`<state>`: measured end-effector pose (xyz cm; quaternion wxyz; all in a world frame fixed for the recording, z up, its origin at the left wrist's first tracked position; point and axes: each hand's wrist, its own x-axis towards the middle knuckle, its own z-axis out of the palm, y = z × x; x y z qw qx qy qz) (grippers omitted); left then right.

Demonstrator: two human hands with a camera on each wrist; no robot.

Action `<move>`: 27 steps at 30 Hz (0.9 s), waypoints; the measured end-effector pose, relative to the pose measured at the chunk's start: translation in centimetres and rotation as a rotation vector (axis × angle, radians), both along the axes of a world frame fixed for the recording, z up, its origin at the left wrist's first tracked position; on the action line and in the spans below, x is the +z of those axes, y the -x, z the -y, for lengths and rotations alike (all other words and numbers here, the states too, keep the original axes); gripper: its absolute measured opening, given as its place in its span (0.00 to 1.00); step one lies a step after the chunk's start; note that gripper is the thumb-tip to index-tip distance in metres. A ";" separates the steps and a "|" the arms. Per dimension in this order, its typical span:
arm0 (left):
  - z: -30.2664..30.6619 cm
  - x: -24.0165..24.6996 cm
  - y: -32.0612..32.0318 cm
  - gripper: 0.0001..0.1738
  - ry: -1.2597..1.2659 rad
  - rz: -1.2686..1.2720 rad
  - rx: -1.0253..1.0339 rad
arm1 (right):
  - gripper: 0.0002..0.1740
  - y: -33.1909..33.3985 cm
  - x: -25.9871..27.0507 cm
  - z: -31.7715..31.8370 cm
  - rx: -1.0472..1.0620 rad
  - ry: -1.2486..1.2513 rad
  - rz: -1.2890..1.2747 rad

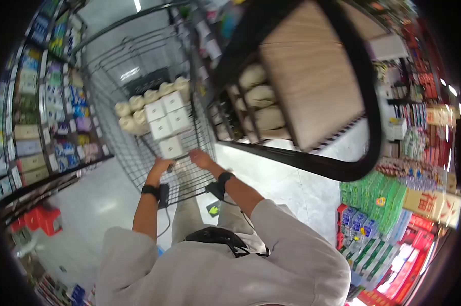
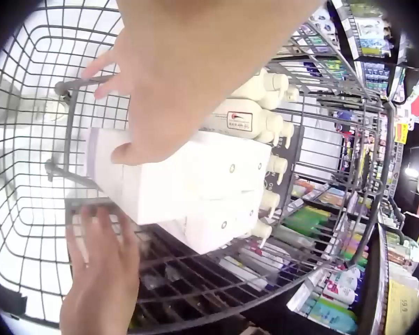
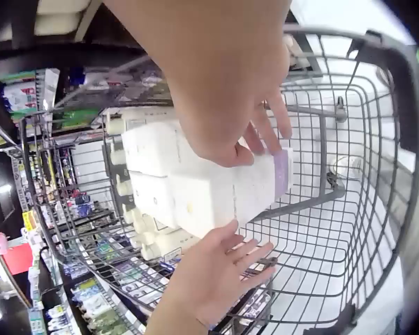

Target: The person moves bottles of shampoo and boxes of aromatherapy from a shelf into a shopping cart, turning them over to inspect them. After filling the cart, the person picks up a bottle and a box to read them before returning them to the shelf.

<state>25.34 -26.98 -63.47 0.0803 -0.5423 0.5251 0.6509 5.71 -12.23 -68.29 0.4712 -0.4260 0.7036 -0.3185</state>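
In the head view, white boxes [image 1: 161, 128] stand grouped inside a wire cart, with cream pump bottles [image 1: 137, 103] beyond them. My left hand [image 1: 161, 166] is just below the nearest box [image 1: 170, 146], and my right hand [image 1: 202, 159] is at its right. The left wrist view shows my left thumb over the box's end, its fingers extended. Seen from the right wrist, my right hand [image 3: 234, 118] lies over a box [image 3: 213, 195] with a lilac edge, while my left hand [image 3: 213, 276] spreads its fingers beside it. Whether either hand touches the box is unclear.
Wire cart walls [image 1: 119, 148] surround the goods. Stocked shelves [image 1: 31, 122] line the left side. A black-framed basket [image 1: 365, 153] with a tan panel hangs close at upper right. Green bottle packs [image 1: 375, 199] stand at the right, and red stools [image 1: 39, 219] at lower left.
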 end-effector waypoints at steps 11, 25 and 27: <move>-16.5 17.5 15.7 0.26 0.434 0.228 -0.580 | 0.12 19.0 19.9 -21.1 0.167 0.037 0.651; -28.8 44.3 53.6 0.11 0.871 -0.767 -0.852 | 0.10 47.4 39.2 -28.1 -0.794 0.930 0.184; -27.5 45.2 57.8 0.15 0.863 -0.830 -0.567 | 0.12 51.3 41.9 -25.8 -0.921 1.024 0.135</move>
